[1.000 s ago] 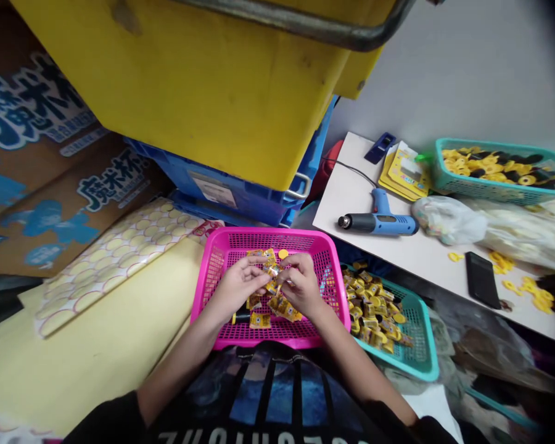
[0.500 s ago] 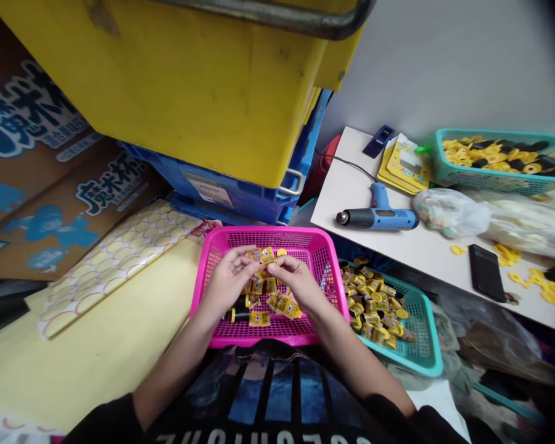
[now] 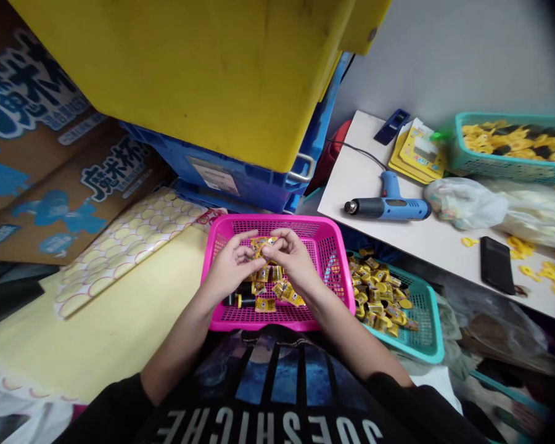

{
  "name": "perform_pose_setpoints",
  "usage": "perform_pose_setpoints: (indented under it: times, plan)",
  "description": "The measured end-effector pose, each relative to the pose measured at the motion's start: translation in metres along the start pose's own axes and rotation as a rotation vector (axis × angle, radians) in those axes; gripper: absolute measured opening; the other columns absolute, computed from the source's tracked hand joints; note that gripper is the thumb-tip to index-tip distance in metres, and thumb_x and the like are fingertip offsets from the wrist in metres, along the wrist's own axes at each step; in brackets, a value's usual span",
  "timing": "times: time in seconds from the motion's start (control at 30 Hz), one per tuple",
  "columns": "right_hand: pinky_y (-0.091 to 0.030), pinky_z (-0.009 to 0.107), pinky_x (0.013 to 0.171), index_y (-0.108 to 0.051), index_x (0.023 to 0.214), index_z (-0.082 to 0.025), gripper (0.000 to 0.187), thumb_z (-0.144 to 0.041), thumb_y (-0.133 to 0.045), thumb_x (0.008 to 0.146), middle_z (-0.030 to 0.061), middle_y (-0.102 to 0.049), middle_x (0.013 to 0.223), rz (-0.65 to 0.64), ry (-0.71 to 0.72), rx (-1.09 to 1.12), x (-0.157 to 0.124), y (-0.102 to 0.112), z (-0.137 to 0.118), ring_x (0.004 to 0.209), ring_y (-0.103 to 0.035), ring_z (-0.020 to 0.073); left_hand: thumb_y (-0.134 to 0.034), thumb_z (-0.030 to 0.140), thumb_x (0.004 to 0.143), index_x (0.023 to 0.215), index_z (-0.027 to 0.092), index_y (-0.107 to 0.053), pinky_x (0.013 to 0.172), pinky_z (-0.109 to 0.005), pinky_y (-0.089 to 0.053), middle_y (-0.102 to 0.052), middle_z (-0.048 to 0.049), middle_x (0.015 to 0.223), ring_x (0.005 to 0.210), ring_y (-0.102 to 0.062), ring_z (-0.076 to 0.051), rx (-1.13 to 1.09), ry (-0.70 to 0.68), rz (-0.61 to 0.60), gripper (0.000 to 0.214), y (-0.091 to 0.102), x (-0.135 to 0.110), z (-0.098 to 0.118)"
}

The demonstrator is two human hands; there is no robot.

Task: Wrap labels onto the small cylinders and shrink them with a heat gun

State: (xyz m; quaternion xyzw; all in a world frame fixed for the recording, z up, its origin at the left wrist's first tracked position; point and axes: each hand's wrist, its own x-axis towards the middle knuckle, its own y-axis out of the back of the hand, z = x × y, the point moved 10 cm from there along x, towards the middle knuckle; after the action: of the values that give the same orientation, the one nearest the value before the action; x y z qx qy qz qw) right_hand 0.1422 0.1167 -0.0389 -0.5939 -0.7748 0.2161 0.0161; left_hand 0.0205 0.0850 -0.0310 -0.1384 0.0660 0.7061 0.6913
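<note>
Above the pink basket (image 3: 345, 265), my left hand (image 3: 231, 268) and my right hand (image 3: 292, 258) come together at a small yellow printed sleeve (image 3: 260, 245). The sleeve looks like thin shiny film. Both hands are closed on it with thumbs and fingers, though fingertips hide part of it. Below my hands, several similar yellow printed sleeves (image 3: 265, 304) lie loose in the basket. Black cylinders with yellow ends (image 3: 246, 301) lie beside them, close under my left wrist.
On the right, a teal basket (image 3: 435, 327) holds many yellow-wrapped pieces. A blue heat gun (image 3: 398, 208), a black phone-like object (image 3: 496, 265) and another teal basket (image 3: 499, 163) are on the white table (image 3: 333, 179). Yellow and blue crates (image 3: 203, 80) rise ahead; cartons (image 3: 41, 197) stand left.
My view has shifted slightly, so the crates and table sit further right and higher. Both hands stay over the pink basket with the sleeve, their fingers changing position slightly.
</note>
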Motion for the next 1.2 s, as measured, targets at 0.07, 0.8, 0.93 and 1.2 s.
perform_pose_setpoints:
  times: [0.07, 0.8, 0.93, 1.2]
  plan:
    - [-0.047, 0.024, 0.07, -0.052, 0.101, -0.022, 0.041, -0.04, -0.074, 0.072, -0.0066, -0.059, 0.069, 0.011, 0.04, -0.035, 0.007, -0.004, 0.0, 0.067, -0.058, 0.009, -0.079, 0.032, 0.065, 0.109, 0.015, -0.06, 0.063, -0.024, -0.052, -0.065, 0.0019, 0.07, 0.062, -0.064, -0.012, -0.053, -0.006, 0.095, 0.051, 0.012, 0.0, 0.0]
    - [-0.048, 0.034, 0.091, -0.047, 0.125, -0.02, 0.048, -0.016, -0.057, 0.078, 0.0098, -0.057, 0.12, -0.407, 0.084, -1.175, 0.021, -0.061, 0.066, 0.104, -0.058, 0.0164, -0.082, 0.041, 0.06, 0.083, 0.015, -0.077, 0.069, -0.027, -0.056, -0.076, -0.0075, 0.082, 0.071, -0.068, -0.016, -0.034, -0.089, 0.431, 0.035, 0.113, -0.017, 0.001]
    - [-0.051, 0.027, 0.071, -0.049, 0.112, -0.02, 0.042, -0.032, -0.067, 0.076, 0.0046, -0.061, 0.104, -0.145, 0.007, -0.458, 0.023, -0.014, 0.013, 0.081, -0.061, 0.0111, -0.083, 0.041, 0.058, 0.081, 0.015, -0.078, 0.066, -0.029, -0.057, -0.076, -0.0081, 0.08, 0.067, -0.068, -0.018, -0.011, -0.041, 0.355, 0.035, 0.1, -0.014, 0.0]
    - [-0.047, 0.025, 0.069, -0.064, 0.098, -0.02, 0.041, -0.036, -0.081, 0.064, -0.0011, -0.064, 0.083, -0.213, -0.06, -0.187, 0.014, -0.011, -0.012, 0.074, -0.059, 0.0089, -0.082, 0.052, 0.055, 0.086, 0.015, -0.078, 0.059, -0.027, -0.056, -0.075, -0.0092, 0.076, 0.061, -0.067, -0.018, 0.088, 0.005, 0.282, 0.048, 0.078, -0.005, -0.007]
